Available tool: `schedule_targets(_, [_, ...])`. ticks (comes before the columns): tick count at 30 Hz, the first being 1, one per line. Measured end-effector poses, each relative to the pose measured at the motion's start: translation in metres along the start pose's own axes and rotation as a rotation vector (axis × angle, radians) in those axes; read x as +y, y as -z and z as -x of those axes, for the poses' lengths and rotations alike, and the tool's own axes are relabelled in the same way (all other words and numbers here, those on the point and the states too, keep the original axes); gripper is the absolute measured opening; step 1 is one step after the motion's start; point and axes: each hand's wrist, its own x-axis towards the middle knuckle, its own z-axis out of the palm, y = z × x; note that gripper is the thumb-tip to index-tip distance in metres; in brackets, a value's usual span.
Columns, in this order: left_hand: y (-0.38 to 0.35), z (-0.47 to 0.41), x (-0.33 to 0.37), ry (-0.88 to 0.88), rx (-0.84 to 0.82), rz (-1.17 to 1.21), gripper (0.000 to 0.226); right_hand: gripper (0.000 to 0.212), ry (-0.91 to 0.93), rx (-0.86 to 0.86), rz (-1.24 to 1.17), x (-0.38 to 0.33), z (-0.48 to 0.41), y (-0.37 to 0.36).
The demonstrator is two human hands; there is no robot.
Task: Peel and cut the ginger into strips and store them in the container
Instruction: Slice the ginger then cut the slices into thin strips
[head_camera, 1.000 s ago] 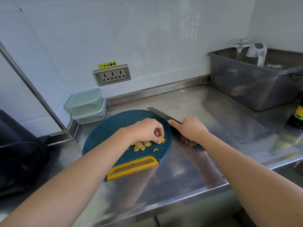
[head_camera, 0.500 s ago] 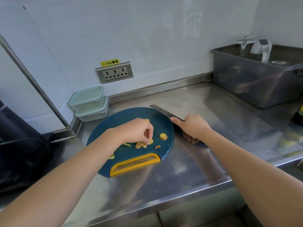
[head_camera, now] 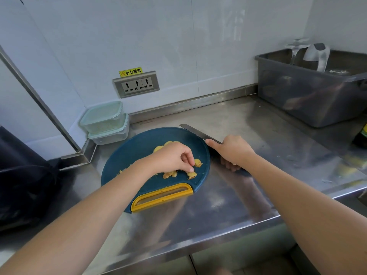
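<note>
Several yellow ginger slices point(head_camera: 197, 162) lie on a round dark-blue cutting board point(head_camera: 137, 151) with a yellow handle. My left hand point(head_camera: 172, 158) hovers over them, its fingertips pinching one ginger slice point(head_camera: 191, 173) at the board's right side. More ginger point(head_camera: 158, 148) shows behind that hand. My right hand point(head_camera: 231, 150) grips the handle of a knife point(head_camera: 198, 132), index finger laid along the spine, with the blade resting over the board's right rim. Two stacked clear containers point(head_camera: 105, 124) with pale green lids stand at the back left.
A steel counter point(head_camera: 228, 195) carries everything. A grey plastic bin point(head_camera: 309, 90) with a glass and a white utensil sits at the back right. A wall socket point(head_camera: 137, 84) is above the containers. A dark bag point(head_camera: 21, 175) is at the left, a bottle point(head_camera: 362, 135) at the right edge.
My left hand shifted among the slices, moving its fingertips to a slice at the board's right side. My right hand and the knife stayed in place.
</note>
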Motion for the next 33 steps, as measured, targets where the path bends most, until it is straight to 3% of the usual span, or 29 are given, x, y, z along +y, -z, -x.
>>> schedule_targets(3, [0.002,-0.005,0.004,-0.028,0.095,-0.08,0.017,0.08,0.012,0.001,0.002,0.001,-0.001,-0.001])
schedule_targets(7, [0.004,-0.011,0.01,-0.084,0.012,-0.186,0.032,0.079,0.011,0.006,-0.001,0.001,-0.002,-0.001])
schedule_targets(18, [0.003,-0.019,0.018,-0.072,-0.062,-0.272,0.021,0.079,0.02,0.01,-0.01,0.002,-0.002,-0.001])
schedule_targets(27, [0.006,-0.018,0.017,-0.087,-0.068,-0.209,0.01,0.078,0.012,0.009,-0.003,0.001,-0.001,0.0])
schedule_targets(33, [0.021,-0.014,0.016,-0.04,-0.168,0.022,0.012,0.077,0.009,0.007,-0.016,0.001,-0.001,-0.001])
